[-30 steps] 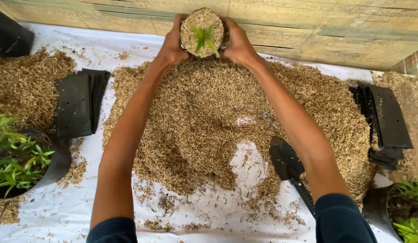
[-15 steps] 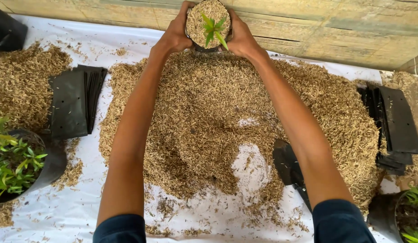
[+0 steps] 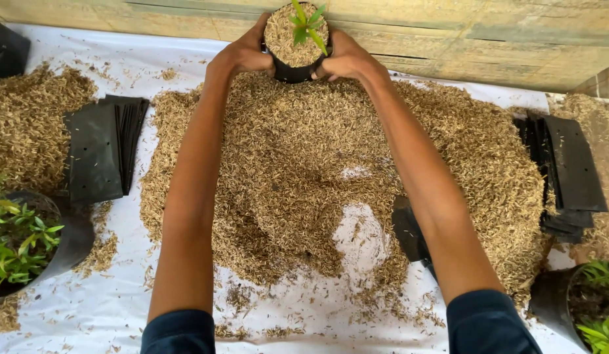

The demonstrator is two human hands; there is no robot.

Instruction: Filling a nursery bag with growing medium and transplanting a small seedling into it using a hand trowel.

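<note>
Both arms reach far forward over a big heap of rice husk (image 3: 304, 164). My left hand (image 3: 244, 54) and my right hand (image 3: 347, 60) clasp a black planting bag (image 3: 292, 71) from either side. The bag is filled to the top with husk and carries a small green seedling (image 3: 305, 25). It stands upright at the far edge of the heap, close to the wooden wall (image 3: 448, 33).
Flat black planting bags are stacked at the left (image 3: 98, 147) and the right (image 3: 570, 174). A black trowel (image 3: 409, 233) lies on the heap under my right forearm. Pots of green plants stand at the lower left (image 3: 22, 239) and lower right (image 3: 589, 305). A white sheet (image 3: 114, 295) covers the ground.
Both hands have carried the filled bag with the seedling farther away, toward the wooden wall, and set it lower at the far edge of the heap.
</note>
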